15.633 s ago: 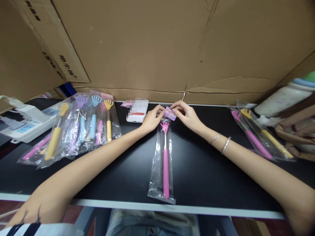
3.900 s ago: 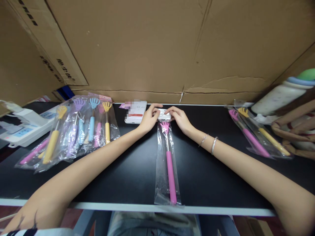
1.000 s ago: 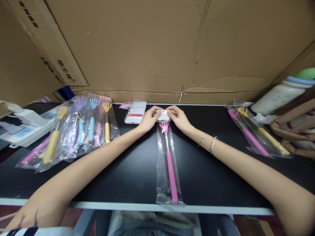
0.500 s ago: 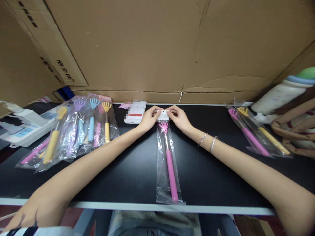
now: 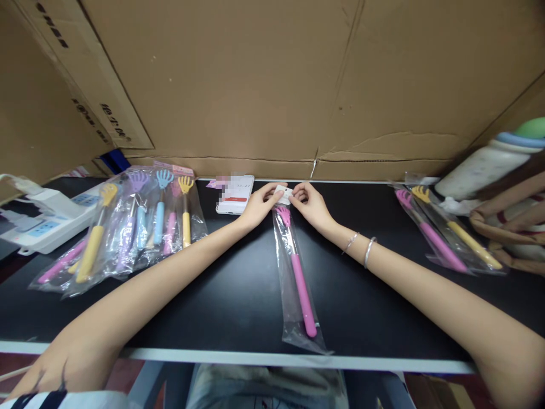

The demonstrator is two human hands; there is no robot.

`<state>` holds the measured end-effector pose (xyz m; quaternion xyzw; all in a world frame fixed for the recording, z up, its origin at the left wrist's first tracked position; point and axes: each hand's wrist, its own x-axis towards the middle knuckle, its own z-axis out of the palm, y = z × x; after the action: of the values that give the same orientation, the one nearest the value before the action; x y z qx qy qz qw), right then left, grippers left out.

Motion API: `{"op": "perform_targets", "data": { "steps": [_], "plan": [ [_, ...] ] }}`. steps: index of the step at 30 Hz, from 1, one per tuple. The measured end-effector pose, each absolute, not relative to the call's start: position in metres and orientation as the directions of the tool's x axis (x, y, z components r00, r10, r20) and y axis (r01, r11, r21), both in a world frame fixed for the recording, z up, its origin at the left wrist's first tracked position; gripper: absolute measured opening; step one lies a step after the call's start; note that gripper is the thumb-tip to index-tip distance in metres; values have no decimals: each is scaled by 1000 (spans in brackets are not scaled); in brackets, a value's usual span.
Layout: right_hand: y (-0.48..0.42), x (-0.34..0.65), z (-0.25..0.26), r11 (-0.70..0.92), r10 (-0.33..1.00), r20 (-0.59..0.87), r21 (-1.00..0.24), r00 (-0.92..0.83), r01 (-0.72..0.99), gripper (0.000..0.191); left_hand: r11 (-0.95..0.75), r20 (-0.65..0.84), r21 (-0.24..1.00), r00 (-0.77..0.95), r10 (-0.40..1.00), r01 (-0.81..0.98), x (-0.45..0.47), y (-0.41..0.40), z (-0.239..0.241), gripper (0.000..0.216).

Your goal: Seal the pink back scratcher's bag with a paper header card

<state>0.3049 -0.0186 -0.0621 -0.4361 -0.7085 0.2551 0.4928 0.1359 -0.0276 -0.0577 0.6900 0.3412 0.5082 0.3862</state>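
Observation:
A pink back scratcher in a clear plastic bag [image 5: 299,278] lies on the black table [image 5: 238,295], its handle end slanting toward the near right. A small white header card [image 5: 283,195] tops the bag. My left hand [image 5: 259,205] pinches the card's left side. My right hand [image 5: 313,206] pinches its right side. Both hands are at the far middle of the table, close to the cardboard wall.
A pile of bagged scratchers [image 5: 136,221] in several colours lies at the left, next to a white power strip [image 5: 38,218]. A phone [image 5: 235,194] rests behind my left hand. Two more bagged scratchers [image 5: 443,238] lie at the right beside a bottle [image 5: 485,165] and a bag. Cardboard [image 5: 272,85] walls the back.
The bag's lower end has swung to the right and the top has lifted a little between my fingers. Earlier the coloured card face showed; now its white side is up.

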Motion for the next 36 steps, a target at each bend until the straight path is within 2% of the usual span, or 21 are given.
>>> {"op": "perform_targets", "data": {
  "steps": [3,7,12,18,21,24,28,31,36],
  "plan": [
    [-18,304,-63,484,875,463,-813,-143,324,15,-455,433,890,236,870,44,136,-27,-59,39],
    [-16,303,-64,473,881,442,-840,-171,265,16,-403,372,910,239,897,96,135,-28,-59,37],
    [-18,303,-60,451,887,402,-859,-226,242,26,-430,374,892,308,875,139,133,-29,-58,38],
    [-17,304,-59,390,914,350,-900,-207,198,55,-569,471,782,358,806,254,134,-26,-58,33],
    [-14,306,-62,353,930,319,-914,-181,200,62,-615,498,717,375,782,329,135,-26,-56,32],
    [-13,308,-63,337,933,305,-926,-189,168,60,-640,522,675,376,766,367,135,-26,-56,31],
    [-13,307,-64,323,935,303,-942,-185,92,58,-631,521,678,359,775,378,134,-26,-57,31],
    [-12,307,-65,359,924,339,-928,-179,96,49,-637,534,684,350,770,356,134,-27,-57,32],
    [-9,308,-67,424,901,399,-894,-170,145,37,-579,484,775,351,802,253,135,-27,-59,34]
  ]
}}
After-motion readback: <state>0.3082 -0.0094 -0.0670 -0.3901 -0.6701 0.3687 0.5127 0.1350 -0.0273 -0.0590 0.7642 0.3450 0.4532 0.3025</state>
